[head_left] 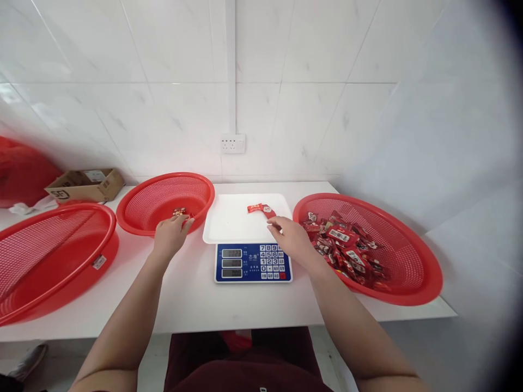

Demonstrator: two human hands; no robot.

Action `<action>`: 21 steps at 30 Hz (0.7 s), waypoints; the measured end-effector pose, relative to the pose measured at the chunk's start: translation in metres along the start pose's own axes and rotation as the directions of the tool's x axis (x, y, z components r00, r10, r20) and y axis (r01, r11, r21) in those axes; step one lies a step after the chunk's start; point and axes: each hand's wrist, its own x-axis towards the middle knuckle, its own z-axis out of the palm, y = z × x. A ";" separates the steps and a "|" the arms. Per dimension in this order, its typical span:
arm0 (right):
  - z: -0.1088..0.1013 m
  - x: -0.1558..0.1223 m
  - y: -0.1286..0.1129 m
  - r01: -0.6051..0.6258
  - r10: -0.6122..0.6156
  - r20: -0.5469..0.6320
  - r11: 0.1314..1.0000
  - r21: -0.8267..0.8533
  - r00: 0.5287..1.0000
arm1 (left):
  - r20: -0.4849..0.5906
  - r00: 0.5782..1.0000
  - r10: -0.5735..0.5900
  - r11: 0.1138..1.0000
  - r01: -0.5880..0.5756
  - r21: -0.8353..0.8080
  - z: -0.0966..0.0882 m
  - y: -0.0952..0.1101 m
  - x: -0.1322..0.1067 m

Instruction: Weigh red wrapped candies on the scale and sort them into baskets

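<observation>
A digital scale (253,262) with a white weighing pan (232,220) sits in the middle of the white table. Red snack packets (261,209) lie on the pan. My right hand (291,237) rests at the pan's right edge, its fingers reaching toward those packets and holding nothing that I can see. My left hand (171,233) is at the rim of a small red mesh basket (165,200), fingers closed on a small dark packet (180,213). A large red basket (370,246) on the right holds several red packets (347,247).
Another large red mesh basket (49,253) stands at the far left. Behind it are a cardboard box (85,185) and a red bag (20,171). A wall socket (232,144) sits on the tiled wall. The table's front edge (229,326) runs just above my lap.
</observation>
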 end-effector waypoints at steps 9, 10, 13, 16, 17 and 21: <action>0.024 0.071 -0.002 0.111 -0.047 0.148 0.882 -0.458 0.988 | -0.080 0.996 0.027 0.987 -0.014 0.160 0.007 -0.006 -0.012; 0.028 0.077 -0.002 0.117 -0.040 0.172 0.878 -0.465 0.984 | -0.085 0.996 0.033 0.987 -0.019 0.158 0.007 -0.007 -0.013; 0.034 0.087 0.000 0.138 -0.028 0.233 0.870 -0.473 0.972 | -0.095 0.994 0.057 0.987 -0.042 0.155 0.005 -0.010 -0.017; 0.035 0.091 0.002 0.151 -0.022 0.265 0.866 -0.477 0.964 | -0.093 0.993 0.071 0.986 -0.056 0.158 0.004 -0.012 -0.020; 0.036 0.092 0.002 0.151 -0.022 0.266 0.867 -0.475 0.964 | -0.093 0.993 0.072 0.986 -0.057 0.157 0.005 -0.013 -0.021; 0.037 0.094 -0.004 0.135 -0.034 0.231 0.889 -0.437 0.972 | -0.103 0.992 0.071 0.988 -0.056 0.141 0.007 -0.016 -0.021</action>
